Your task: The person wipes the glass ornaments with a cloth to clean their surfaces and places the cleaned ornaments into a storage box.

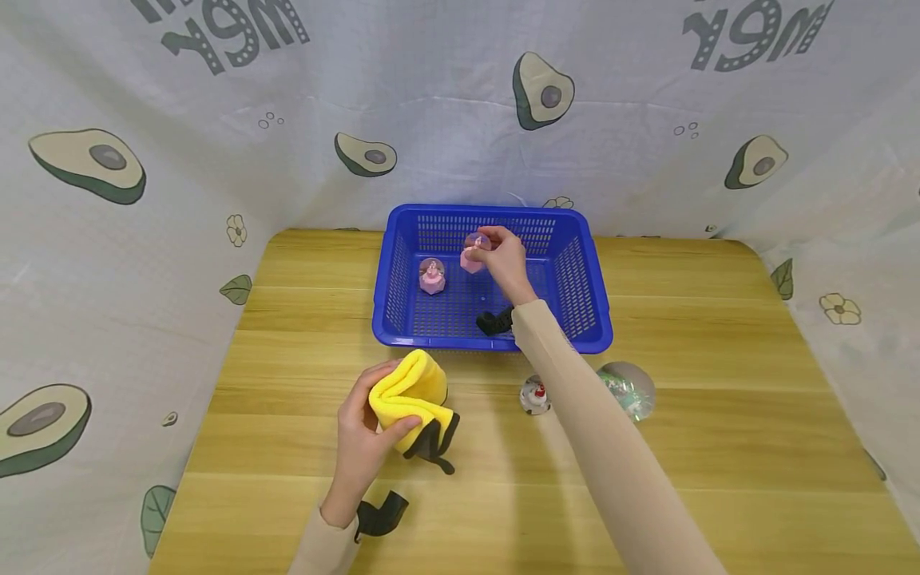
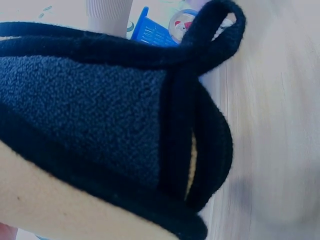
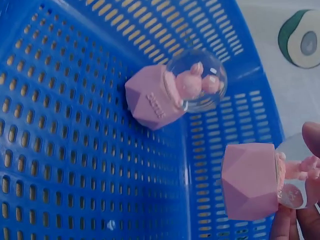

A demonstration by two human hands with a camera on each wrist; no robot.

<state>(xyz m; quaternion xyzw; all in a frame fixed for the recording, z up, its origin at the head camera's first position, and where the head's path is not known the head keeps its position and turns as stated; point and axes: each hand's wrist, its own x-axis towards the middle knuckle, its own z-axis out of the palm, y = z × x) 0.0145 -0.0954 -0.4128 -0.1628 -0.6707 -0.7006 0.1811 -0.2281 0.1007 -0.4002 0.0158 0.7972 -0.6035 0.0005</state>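
Now, left hand [image 1: 359, 438]: My fingers and thumb grip a folded towel, held up in front of the basket on its near side. My thumb lies across the towel's front.

Towel [image 1: 408, 393]: Yellow and fluffy with black edging, a small black loop hanging from its lower corner. The left wrist view shows its dark grey side.

Blue basket [image 1: 474, 209]: A wide plastic basket with slotted walls, beyond the towel on a wooden table [image 1: 733, 375]. Its long side runs left to right.

Standing pink globe [image 1: 431, 279]: A small snow globe with a faceted base, inside the basket, near its left wall, dome up.

Held pink globe [image 1: 470, 262]: A matching globe, just right of the standing one, within the basket's outline. Its long axis runs roughly upright, dome up and base down. I cannot tell whether the base touches the basket floor.

Right hand [image 1: 507, 260]: My thumb and fingers pinch that globe by its dome, from the right, leaving the base free below. This is the hand nearer to both pink globes; my left is well apart from them.

Small ornament [image 1: 533, 395]: Red and white, on the table left of my right forearm.

Clear ball [image 1: 632, 389]: Shiny strands inside, just right of that forearm.
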